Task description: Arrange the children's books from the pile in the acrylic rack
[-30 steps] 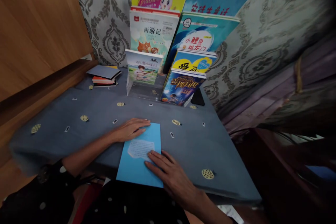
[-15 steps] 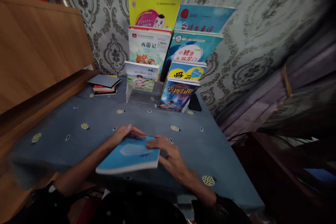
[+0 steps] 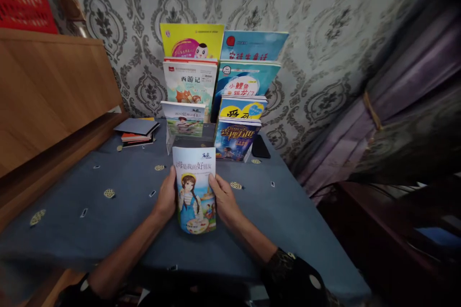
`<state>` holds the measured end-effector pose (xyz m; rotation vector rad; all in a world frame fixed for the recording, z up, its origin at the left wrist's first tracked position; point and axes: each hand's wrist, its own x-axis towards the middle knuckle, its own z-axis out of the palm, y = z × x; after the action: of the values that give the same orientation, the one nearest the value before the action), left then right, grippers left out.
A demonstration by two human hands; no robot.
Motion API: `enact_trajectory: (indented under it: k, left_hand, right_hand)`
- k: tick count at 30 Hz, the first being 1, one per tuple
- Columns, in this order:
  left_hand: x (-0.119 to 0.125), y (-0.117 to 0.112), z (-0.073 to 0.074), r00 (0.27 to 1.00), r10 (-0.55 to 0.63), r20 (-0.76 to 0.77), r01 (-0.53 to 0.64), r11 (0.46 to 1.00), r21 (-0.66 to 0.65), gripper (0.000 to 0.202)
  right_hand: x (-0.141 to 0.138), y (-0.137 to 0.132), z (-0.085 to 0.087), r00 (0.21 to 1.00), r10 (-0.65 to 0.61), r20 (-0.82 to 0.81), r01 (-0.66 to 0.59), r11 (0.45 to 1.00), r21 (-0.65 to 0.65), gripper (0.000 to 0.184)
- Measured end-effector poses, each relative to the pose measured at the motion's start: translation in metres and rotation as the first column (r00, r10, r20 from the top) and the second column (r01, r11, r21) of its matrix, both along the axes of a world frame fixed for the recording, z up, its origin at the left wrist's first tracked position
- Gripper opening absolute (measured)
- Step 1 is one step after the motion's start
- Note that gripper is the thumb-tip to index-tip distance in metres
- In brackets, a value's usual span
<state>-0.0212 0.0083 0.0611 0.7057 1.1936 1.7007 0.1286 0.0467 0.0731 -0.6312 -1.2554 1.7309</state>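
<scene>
Between my two hands a thin paperback book [image 3: 196, 192] stands nearly upright, its front cover facing me, with a drawn girl in a yellow hat. My left hand [image 3: 167, 194] grips its left edge. On the opposite edge my right hand [image 3: 224, 197] is closed, thumb on the cover. Just behind stands a clear stepped display rack [image 3: 169, 145] full of upright books. Its front row holds a pale green-and-white book [image 3: 183, 120] at left and a dark blue book [image 3: 237, 140] at right; the held book partly covers the rack's lower front.
A small pile of books [image 3: 137, 127] lies on the table's back left, beside a wooden cabinet [image 3: 57, 81]. A black phone [image 3: 260, 147] rests right of the rack. The blue patterned tablecloth [image 3: 118, 220] covers the table; a tied curtain [image 3: 382, 105] hangs at right.
The book has gone from lying flat with its blue side up to standing with its illustrated cover toward me. Both hands now hold its side edges. The head view has shifted slightly.
</scene>
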Motion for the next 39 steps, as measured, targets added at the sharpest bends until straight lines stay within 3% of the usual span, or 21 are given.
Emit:
enact_trajectory:
  k: [2, 7, 9, 11, 13, 16, 19, 22, 28, 32, 39]
  left_hand:
    - [-0.003, 0.0, 0.001, 0.997, 0.061, 0.048, -0.058, 0.996, -0.067, 0.059]
    - [-0.021, -0.001, -0.006, 0.996, 0.075, -0.057, -0.086, 0.972, -0.218, 0.045]
    - [-0.03, -0.002, -0.012, 0.98, 0.092, -0.178, -0.146, 0.937, -0.318, 0.043]
    - [-0.038, -0.004, -0.015, 0.92, 0.037, -0.391, -0.184, 0.92, -0.347, 0.043]
    - [-0.043, -0.007, -0.015, 0.765, -0.072, -0.64, -0.174, 0.934, -0.312, 0.047]
    - [-0.047, -0.013, -0.01, 0.369, -0.158, -0.916, -0.169, 0.958, -0.233, 0.051]
    - [-0.049, -0.016, -0.011, 0.01, -0.172, -0.985, -0.179, 0.969, -0.171, 0.045]
    - [-0.052, -0.014, -0.021, -0.165, -0.188, -0.968, -0.151, 0.975, -0.164, 0.045]
    - [-0.054, 0.001, -0.038, -0.261, -0.134, -0.956, -0.067, 0.99, -0.12, 0.053]
    - [-0.048, 0.017, -0.035, -0.308, -0.105, -0.946, 0.01, 0.993, -0.114, 0.052]
    - [-0.028, 0.042, -0.027, -0.332, -0.153, -0.931, 0.192, 0.955, -0.226, 0.051]
  right_hand:
    - [-0.001, 0.001, -0.001, 1.0, 0.03, -0.002, -0.03, 0.999, -0.039, 0.045]
    - [0.002, 0.011, -0.01, 0.995, 0.021, 0.101, -0.021, 1.0, -0.001, 0.049]
    - [0.004, 0.018, -0.018, 0.983, 0.007, 0.184, -0.018, 0.998, 0.058, 0.049]
    - [0.006, 0.024, -0.026, 0.955, -0.032, 0.294, -0.016, 0.987, 0.159, 0.049]
    - [0.009, 0.03, -0.033, 0.903, -0.103, 0.417, -0.02, 0.96, 0.28, 0.043]
    - [0.015, 0.035, -0.04, 0.814, -0.233, 0.532, -0.023, 0.902, 0.43, 0.022]
    - [0.019, 0.036, -0.042, 0.759, -0.323, 0.566, -0.006, 0.865, 0.502, 0.015]
    - [0.02, 0.035, -0.042, 0.716, -0.365, 0.595, -0.016, 0.844, 0.536, 0.021]
    - [0.021, 0.031, -0.043, 0.709, -0.371, 0.6, -0.097, 0.791, 0.604, 0.021]
    - [0.022, 0.03, -0.042, 0.704, -0.384, 0.598, -0.095, 0.783, 0.615, 0.025]
    - [0.023, 0.034, -0.039, 0.718, -0.355, 0.599, -0.088, 0.807, 0.584, 0.029]
